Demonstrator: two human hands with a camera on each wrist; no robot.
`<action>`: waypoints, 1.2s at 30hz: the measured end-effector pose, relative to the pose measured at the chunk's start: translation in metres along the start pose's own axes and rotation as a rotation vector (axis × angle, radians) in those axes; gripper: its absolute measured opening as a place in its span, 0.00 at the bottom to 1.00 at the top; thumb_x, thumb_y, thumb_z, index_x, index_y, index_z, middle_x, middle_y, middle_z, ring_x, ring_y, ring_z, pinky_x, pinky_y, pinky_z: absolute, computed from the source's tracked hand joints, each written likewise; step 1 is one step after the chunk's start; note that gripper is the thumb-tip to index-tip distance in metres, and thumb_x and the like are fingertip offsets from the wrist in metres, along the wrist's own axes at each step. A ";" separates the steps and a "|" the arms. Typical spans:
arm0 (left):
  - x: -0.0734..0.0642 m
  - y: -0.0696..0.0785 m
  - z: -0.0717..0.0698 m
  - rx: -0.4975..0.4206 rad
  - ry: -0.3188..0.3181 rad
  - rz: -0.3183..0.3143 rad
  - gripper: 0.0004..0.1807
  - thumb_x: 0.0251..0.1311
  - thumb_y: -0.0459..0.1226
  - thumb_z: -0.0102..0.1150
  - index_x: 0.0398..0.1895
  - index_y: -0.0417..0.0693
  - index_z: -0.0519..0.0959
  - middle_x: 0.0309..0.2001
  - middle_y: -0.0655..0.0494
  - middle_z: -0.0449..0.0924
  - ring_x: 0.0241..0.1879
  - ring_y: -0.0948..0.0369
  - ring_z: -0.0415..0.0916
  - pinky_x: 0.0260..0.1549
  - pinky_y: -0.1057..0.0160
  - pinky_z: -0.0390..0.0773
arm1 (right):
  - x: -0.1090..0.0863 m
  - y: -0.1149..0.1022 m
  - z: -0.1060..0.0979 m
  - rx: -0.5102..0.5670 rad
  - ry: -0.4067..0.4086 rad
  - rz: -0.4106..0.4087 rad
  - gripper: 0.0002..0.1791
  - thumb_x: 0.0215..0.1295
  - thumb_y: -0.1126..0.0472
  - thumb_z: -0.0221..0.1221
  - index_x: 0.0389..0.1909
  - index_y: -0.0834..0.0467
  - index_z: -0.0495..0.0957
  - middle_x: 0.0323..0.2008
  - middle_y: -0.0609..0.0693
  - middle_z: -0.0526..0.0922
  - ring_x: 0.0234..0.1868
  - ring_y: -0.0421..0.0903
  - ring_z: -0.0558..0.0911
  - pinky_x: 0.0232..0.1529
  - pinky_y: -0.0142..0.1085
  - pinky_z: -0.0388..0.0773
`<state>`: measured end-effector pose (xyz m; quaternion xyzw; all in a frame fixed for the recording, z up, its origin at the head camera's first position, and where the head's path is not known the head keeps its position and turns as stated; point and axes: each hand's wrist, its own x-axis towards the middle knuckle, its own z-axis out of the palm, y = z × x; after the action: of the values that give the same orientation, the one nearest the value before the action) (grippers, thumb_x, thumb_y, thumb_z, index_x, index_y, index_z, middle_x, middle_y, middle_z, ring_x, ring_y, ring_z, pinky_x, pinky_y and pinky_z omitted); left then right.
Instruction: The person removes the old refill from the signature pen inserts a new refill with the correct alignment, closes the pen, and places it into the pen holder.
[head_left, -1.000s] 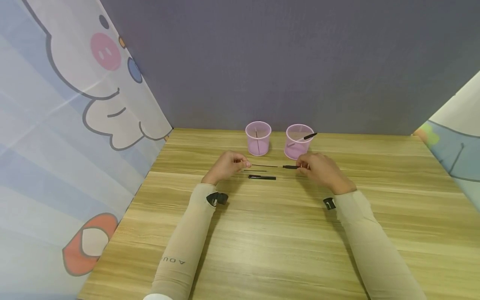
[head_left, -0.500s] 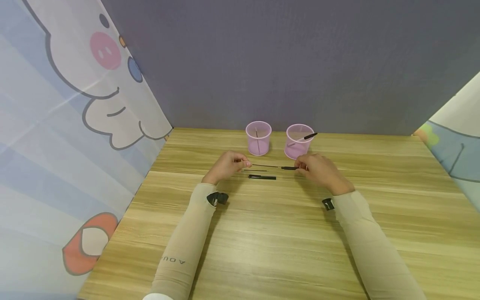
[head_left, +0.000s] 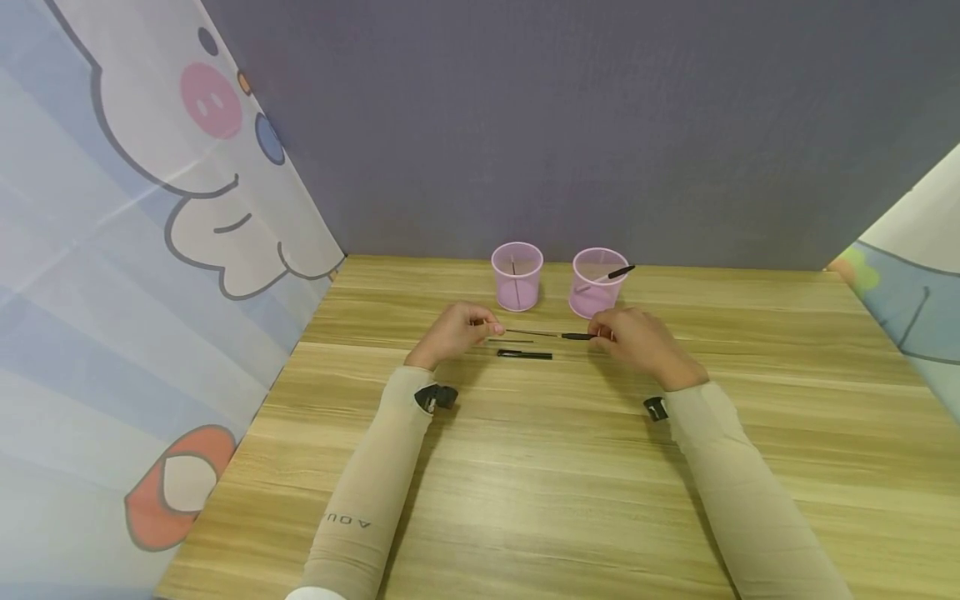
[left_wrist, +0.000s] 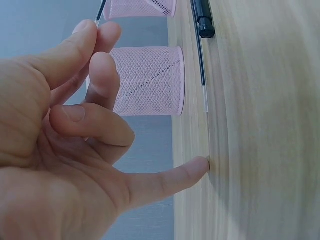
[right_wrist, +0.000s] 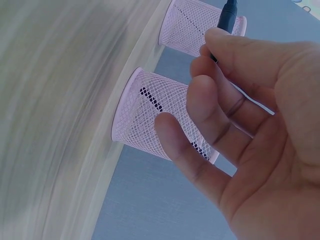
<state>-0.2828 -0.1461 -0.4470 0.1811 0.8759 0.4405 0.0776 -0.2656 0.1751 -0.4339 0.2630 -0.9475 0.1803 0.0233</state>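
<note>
Head view: even, fairly bright light, apparently from overhead. Broad pale sheen on the tabletop (head_left: 517,492), low centre. Soft shadows run along the inner sides of the left sleeve (head_left: 367,479) and right sleeve (head_left: 750,492). Back panel (head_left: 570,125) dull grey; printed curtain (head_left: 75,333) lighter, creases catching light. Wide lens: side walls lean outward, tabletop flares toward the bottom. Thin rod (head_left: 531,332) reads as a hairline, fine detail lost. Wrist views cooler, bluish. Left: tabletop washed pale, grain soft; pink mesh cup (left_wrist: 150,90) resolves well. Right: tabletop hazy and smeared at left.
</note>
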 end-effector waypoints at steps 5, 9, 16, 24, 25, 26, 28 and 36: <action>-0.001 0.001 0.001 0.009 0.000 0.000 0.12 0.68 0.41 0.65 0.34 0.41 0.86 0.23 0.52 0.76 0.23 0.64 0.68 0.21 0.69 0.65 | -0.001 -0.001 0.000 0.010 0.002 -0.001 0.03 0.65 0.61 0.67 0.37 0.56 0.84 0.29 0.47 0.84 0.33 0.46 0.81 0.39 0.48 0.78; 0.000 0.001 0.001 0.022 0.002 0.000 0.13 0.67 0.42 0.66 0.33 0.39 0.86 0.22 0.55 0.76 0.23 0.64 0.68 0.21 0.68 0.65 | -0.001 -0.001 0.000 0.013 0.006 0.000 0.03 0.65 0.61 0.67 0.37 0.56 0.84 0.30 0.46 0.84 0.34 0.46 0.81 0.38 0.48 0.78; 0.000 0.000 0.001 0.044 0.006 0.021 0.11 0.66 0.43 0.67 0.32 0.44 0.86 0.20 0.58 0.74 0.22 0.62 0.68 0.21 0.67 0.66 | -0.001 -0.003 -0.001 0.021 0.011 0.002 0.03 0.65 0.62 0.67 0.38 0.55 0.84 0.30 0.47 0.85 0.34 0.46 0.82 0.38 0.49 0.78; 0.001 0.000 0.001 0.072 0.000 0.045 0.09 0.67 0.41 0.66 0.34 0.47 0.88 0.23 0.55 0.78 0.25 0.62 0.70 0.23 0.66 0.67 | -0.002 -0.003 -0.001 0.023 0.020 0.005 0.03 0.65 0.62 0.67 0.37 0.56 0.84 0.30 0.47 0.84 0.34 0.47 0.82 0.38 0.48 0.78; 0.001 0.000 0.001 0.074 -0.005 0.048 0.08 0.67 0.41 0.66 0.35 0.46 0.88 0.24 0.54 0.78 0.25 0.62 0.70 0.23 0.66 0.67 | -0.002 -0.003 -0.001 0.023 0.020 0.008 0.03 0.65 0.62 0.67 0.38 0.56 0.84 0.30 0.47 0.84 0.34 0.47 0.82 0.38 0.48 0.78; 0.001 0.001 0.001 0.076 -0.009 0.049 0.08 0.67 0.41 0.66 0.35 0.47 0.88 0.24 0.54 0.79 0.25 0.62 0.70 0.24 0.67 0.68 | -0.002 -0.003 -0.001 0.026 0.019 0.008 0.03 0.65 0.62 0.67 0.38 0.56 0.84 0.30 0.47 0.84 0.34 0.47 0.82 0.38 0.48 0.78; 0.001 0.002 0.001 0.076 -0.016 0.053 0.07 0.67 0.40 0.66 0.36 0.47 0.88 0.25 0.55 0.79 0.26 0.63 0.70 0.24 0.67 0.68 | -0.002 -0.003 -0.002 0.027 0.017 0.011 0.03 0.65 0.62 0.67 0.38 0.56 0.84 0.30 0.47 0.85 0.34 0.47 0.82 0.39 0.48 0.79; 0.000 0.004 0.000 0.078 -0.036 0.056 0.07 0.69 0.40 0.64 0.37 0.47 0.87 0.25 0.58 0.79 0.25 0.63 0.70 0.24 0.67 0.68 | -0.002 -0.002 -0.003 0.033 0.003 0.020 0.03 0.66 0.63 0.66 0.39 0.56 0.84 0.31 0.48 0.85 0.34 0.47 0.82 0.39 0.49 0.78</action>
<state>-0.2820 -0.1433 -0.4435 0.2162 0.8855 0.4046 0.0739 -0.2630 0.1757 -0.4307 0.2538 -0.9469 0.1967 0.0184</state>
